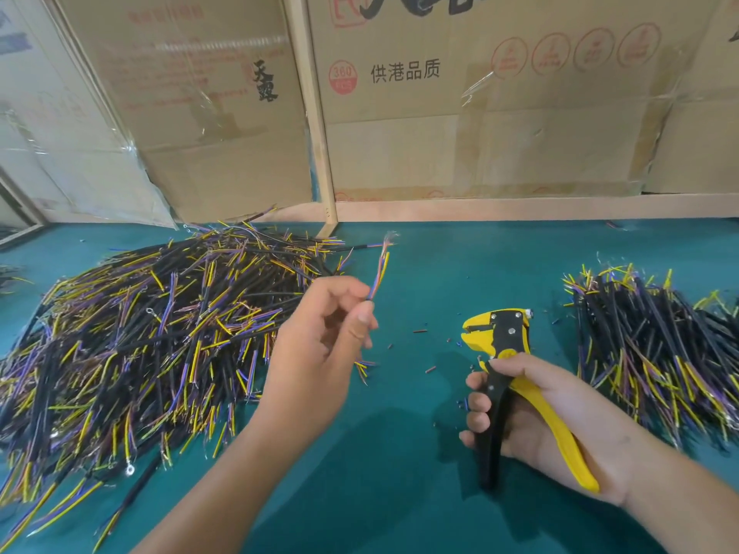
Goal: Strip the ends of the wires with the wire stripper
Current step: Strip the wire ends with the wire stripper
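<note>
While the teal bench [420, 493] is mostly taken up by wire, the middle strip between the two heaps stays open enough to work in. Big messy pile of cables [152, 333] on the left, black jackets with yellow, purple and blue cores sticking out everywhere, a couple with ring terminals on them. Smaller pile [656, 353] on the right, lying a bit tidier. Little snipped bits of insulation [420, 331] are scattered on the mat around the tool. Cardboard boxes [480, 113] with printed characters wall off the back edge, with a wooden post [316, 125] between them.

Left hand [320, 345] is raised over the bench, fingers curled, pinching one cable [379, 269] between thumb and fingertips so its coloured cores point up and away, with bare frayed strands at the tip. Its other end pokes out below the hand.

Right hand [540, 413] is wrapped around the handles of the yellow and black wire stripper [500, 341], head pointing up toward the back. Jaws look slightly parted, nothing in them, and the tool sits well apart from the held cable.
</note>
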Motion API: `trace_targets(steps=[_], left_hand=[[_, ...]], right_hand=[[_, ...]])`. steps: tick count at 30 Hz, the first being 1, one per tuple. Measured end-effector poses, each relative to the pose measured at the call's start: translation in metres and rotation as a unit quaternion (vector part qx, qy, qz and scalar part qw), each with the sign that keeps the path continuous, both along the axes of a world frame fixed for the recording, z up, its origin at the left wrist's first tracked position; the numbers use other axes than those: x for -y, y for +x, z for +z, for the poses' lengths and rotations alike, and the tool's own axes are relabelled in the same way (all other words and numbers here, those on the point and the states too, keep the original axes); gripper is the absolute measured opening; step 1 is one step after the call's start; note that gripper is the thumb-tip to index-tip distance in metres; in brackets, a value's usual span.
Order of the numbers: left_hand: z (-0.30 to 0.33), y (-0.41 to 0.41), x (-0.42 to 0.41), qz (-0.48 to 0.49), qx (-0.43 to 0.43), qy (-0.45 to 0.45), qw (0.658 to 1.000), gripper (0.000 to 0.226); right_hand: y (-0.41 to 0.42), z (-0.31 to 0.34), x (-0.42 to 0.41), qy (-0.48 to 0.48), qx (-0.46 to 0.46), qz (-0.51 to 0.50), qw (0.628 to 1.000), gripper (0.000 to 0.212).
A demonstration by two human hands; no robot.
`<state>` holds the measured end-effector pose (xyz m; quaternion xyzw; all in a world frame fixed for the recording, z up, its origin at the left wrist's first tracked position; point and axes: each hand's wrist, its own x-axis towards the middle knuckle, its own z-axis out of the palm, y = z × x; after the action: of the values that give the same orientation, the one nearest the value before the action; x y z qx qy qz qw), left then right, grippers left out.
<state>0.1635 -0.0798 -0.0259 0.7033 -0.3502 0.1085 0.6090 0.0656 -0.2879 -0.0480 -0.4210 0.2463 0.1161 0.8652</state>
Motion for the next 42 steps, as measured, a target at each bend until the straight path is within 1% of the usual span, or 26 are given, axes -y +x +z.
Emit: trace_targets(steps=[1, 4, 8, 11, 14, 16, 19, 20, 23, 25, 29, 31, 34, 38, 42], left_hand=[[0.002, -0.004, 0.002, -0.018, -0.031, -0.024, 0.999, 0.009], [0.003, -0.011, 0.010, -0.057, -0.126, -0.059, 0.989, 0.006], [0.004, -0.020, 0.015, -0.101, -0.245, -0.104, 0.959, 0.005], [0.008, -0.024, 0.016, -0.111, -0.280, -0.113, 0.947, 0.006], [0.008, -0.026, 0.014, -0.117, -0.292, -0.108, 0.943, 0.022], [0.008, -0.025, 0.014, -0.122, -0.292, -0.108, 0.942, 0.024], [0.008, -0.023, 0.014, -0.116, -0.268, -0.094, 0.952, 0.007], [0.007, -0.022, 0.014, -0.106, -0.254, -0.083, 0.958, 0.008], [0.004, -0.019, 0.013, -0.051, -0.179, -0.035, 0.982, 0.018], [0.001, -0.018, 0.012, -0.017, -0.124, 0.002, 0.992, 0.019], [-0.002, -0.018, 0.012, 0.003, -0.061, 0.043, 0.997, 0.016], [-0.002, -0.018, 0.012, 0.017, -0.034, 0.069, 0.997, 0.020], [-0.004, -0.016, 0.012, 0.010, -0.037, 0.074, 0.997, 0.023], [-0.007, -0.014, 0.014, -0.004, -0.054, 0.076, 0.996, 0.015], [-0.004, -0.011, 0.013, 0.001, -0.078, 0.057, 0.995, 0.014]], right_hand=[[0.000, 0.000, -0.001, -0.001, -0.003, 0.000, 1.000, 0.030], [0.001, 0.002, -0.003, -0.005, -0.006, -0.002, 1.000, 0.031], [0.002, 0.003, -0.003, -0.010, -0.004, -0.001, 1.000, 0.032], [0.002, 0.003, -0.002, -0.006, -0.005, -0.003, 1.000, 0.030], [0.002, 0.003, -0.003, -0.010, -0.008, -0.001, 1.000, 0.031], [0.002, 0.004, -0.003, -0.011, -0.009, 0.000, 1.000, 0.031], [0.002, 0.004, -0.003, -0.011, -0.010, -0.002, 1.000, 0.031], [0.002, 0.004, -0.003, -0.012, -0.010, -0.003, 1.000, 0.031], [0.002, 0.004, -0.003, -0.013, -0.007, -0.004, 1.000, 0.031], [0.002, 0.004, -0.002, -0.014, -0.003, -0.002, 1.000, 0.032], [0.001, 0.003, -0.002, -0.011, 0.002, 0.000, 1.000, 0.031], [0.002, 0.002, -0.002, -0.011, 0.001, 0.001, 1.000, 0.031], [0.002, 0.000, 0.000, -0.010, 0.000, 0.003, 1.000, 0.033], [0.003, -0.001, -0.001, -0.014, -0.001, 0.005, 1.000, 0.040], [0.003, -0.001, -0.001, -0.015, 0.001, 0.007, 1.000, 0.040]])
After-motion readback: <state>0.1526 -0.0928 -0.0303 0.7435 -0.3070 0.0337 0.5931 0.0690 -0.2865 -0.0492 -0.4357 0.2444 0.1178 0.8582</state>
